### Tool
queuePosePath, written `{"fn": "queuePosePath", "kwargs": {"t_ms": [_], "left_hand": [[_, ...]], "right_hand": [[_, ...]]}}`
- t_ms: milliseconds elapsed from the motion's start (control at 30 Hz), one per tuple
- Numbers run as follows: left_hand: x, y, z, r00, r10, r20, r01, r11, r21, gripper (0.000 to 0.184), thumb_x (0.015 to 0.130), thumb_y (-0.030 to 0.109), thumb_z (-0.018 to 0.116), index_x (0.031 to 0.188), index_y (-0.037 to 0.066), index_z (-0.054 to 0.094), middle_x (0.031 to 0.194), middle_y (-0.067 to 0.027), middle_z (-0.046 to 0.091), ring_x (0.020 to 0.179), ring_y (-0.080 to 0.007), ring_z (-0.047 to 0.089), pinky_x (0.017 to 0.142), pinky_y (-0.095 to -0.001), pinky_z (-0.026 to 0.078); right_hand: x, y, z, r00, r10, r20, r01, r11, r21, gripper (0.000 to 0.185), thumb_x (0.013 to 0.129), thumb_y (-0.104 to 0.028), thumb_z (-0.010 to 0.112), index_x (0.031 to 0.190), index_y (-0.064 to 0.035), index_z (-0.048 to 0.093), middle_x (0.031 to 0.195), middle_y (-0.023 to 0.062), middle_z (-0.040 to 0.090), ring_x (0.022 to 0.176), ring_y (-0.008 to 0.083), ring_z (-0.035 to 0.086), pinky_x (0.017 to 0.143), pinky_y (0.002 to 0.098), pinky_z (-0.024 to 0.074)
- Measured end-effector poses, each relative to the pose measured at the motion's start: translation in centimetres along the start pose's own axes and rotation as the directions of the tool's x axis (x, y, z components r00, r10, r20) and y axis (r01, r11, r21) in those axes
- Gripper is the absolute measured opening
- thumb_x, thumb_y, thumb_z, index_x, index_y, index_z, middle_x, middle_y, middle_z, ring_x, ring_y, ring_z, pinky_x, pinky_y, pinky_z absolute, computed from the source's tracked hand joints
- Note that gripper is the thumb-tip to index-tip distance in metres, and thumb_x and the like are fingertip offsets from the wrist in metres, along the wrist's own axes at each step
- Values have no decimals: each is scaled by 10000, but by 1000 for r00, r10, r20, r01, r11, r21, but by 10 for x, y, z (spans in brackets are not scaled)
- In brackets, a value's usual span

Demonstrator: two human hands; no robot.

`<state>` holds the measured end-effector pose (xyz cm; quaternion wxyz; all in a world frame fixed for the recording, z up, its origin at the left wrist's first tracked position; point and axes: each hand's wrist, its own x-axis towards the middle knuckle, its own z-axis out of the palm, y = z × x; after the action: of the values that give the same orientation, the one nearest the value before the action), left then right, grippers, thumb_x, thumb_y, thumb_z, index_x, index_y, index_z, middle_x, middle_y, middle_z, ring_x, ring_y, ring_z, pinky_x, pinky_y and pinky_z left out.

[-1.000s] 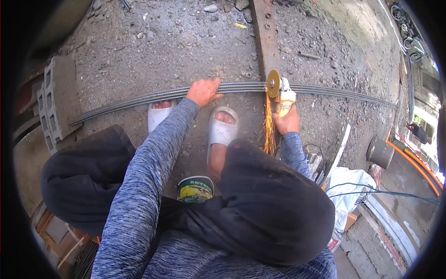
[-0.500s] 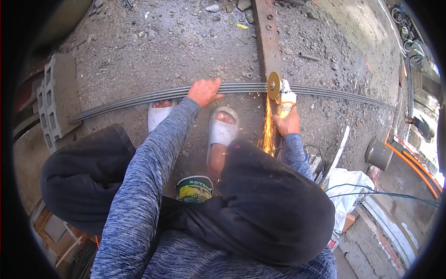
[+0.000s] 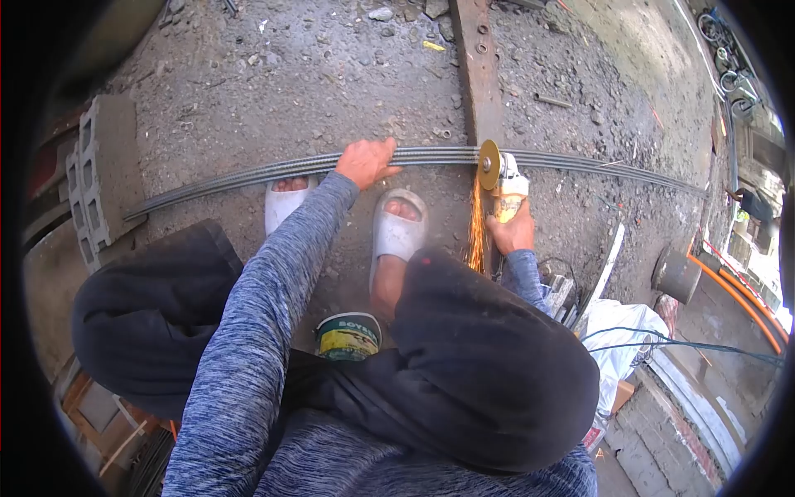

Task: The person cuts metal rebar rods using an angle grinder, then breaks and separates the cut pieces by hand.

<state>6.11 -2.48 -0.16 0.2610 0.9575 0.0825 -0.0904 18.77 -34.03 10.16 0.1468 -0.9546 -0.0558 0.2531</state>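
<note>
Fingers of our left hand are curled over the bundle of steel rods, thumb side toward the cutting disc. Our right hand is wrapped around the body of the angle grinder, and we have its disc upright against the rods, above the metal bar that crosses beneath them. Sparks stream down toward us.

Our left arm reaches diagonally up from lower left, almost straight; our right forearm rises from behind our knee, partly hidden. Between our legs sits a green-and-yellow bucket; we cannot make out its contents. On our right lies a white plastic bag, its contents unclear. The rods' left end reaches the hollow concrete block, beyond our slippers.
</note>
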Motion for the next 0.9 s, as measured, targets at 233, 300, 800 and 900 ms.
{"fn": "queuePosePath", "kwargs": {"t_ms": [233,300,800,900], "left_hand": [[-1,1,2,1000,13,-23,-13,1000,1,452,890,477,701,991,81,507,805,-175,694,780,-393,699,669,-500,552],[0,1,2,999,17,-31,-17,1000,3,454,890,478,701,989,81,506,803,-175,693,776,-392,699,665,-502,551],[0,0,-2,1000,5,14,-4,1000,-31,454,898,469,691,1000,68,507,852,-195,705,826,-406,697,698,-521,540],[0,1,-3,1000,-2,28,3,999,-36,446,900,461,691,1002,68,508,861,-200,705,837,-410,695,705,-523,537]], "right_hand": [[15,-9,2,1000,-14,-24,14,1000,-2,697,703,-265,780,1274,32,514,1060,280,698,978,418,692,869,466,536],[28,-8,6,999,-16,-37,14,999,-37,684,704,-266,785,1253,42,519,1050,280,699,969,421,693,861,462,539],[5,-6,0,999,-20,-28,20,1000,-8,646,686,-258,782,1193,51,528,1026,295,695,953,421,693,847,468,537],[-2,-3,-2,1000,-16,-22,16,1000,-3,660,690,-261,774,1215,46,517,1030,293,696,955,433,690,853,474,536]]}}
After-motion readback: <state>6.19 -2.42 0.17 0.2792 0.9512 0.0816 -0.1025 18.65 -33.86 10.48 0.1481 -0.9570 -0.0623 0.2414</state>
